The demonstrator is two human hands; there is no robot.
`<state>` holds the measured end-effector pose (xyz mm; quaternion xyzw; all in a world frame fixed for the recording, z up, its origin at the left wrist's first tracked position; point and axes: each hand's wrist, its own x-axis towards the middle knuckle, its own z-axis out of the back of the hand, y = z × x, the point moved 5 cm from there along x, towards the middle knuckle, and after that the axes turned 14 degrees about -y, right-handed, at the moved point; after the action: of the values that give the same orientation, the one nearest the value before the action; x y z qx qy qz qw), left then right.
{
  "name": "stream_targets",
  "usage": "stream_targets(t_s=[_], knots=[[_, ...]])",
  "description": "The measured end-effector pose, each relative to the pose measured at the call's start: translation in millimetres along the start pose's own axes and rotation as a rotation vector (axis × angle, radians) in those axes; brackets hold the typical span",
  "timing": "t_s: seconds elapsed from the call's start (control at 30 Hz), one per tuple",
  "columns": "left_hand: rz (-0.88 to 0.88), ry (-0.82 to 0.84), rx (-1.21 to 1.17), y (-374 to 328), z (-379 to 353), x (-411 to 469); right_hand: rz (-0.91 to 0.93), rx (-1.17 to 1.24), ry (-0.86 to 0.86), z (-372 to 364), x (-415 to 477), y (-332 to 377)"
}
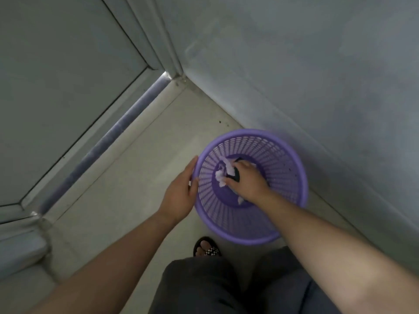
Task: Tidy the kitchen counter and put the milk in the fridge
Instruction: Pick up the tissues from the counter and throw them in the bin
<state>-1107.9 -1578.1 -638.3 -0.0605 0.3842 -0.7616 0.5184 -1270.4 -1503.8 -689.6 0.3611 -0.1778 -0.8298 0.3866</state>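
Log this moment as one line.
left hand touches purple basket rim | right hand inside basket, over white paper | basket on floor

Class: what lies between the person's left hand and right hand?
Head view: the left hand and right hand are parted by the wall of the purple basket and crumpled white paper.

Unidentifiable dark object (236,176) beneath right hand (249,182)

Light is dim, flat and grey, casting only soft shadows; a pale strip (127,125) glows along the foot of the door (56,87). The crumpled paper (221,176) in the purple basket (226,223) stands out brightest. Wide-angle bending bows the wall (317,64) lines, and everything looks slightly soft.
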Motion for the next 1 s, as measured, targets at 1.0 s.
stream_targets(t_s=[1.0], knots=[[-0.002,-0.141,-0.451,-383.5,435.7,-314.5,0.237,0.465,-0.241,414.8,-433.1,359.8]])
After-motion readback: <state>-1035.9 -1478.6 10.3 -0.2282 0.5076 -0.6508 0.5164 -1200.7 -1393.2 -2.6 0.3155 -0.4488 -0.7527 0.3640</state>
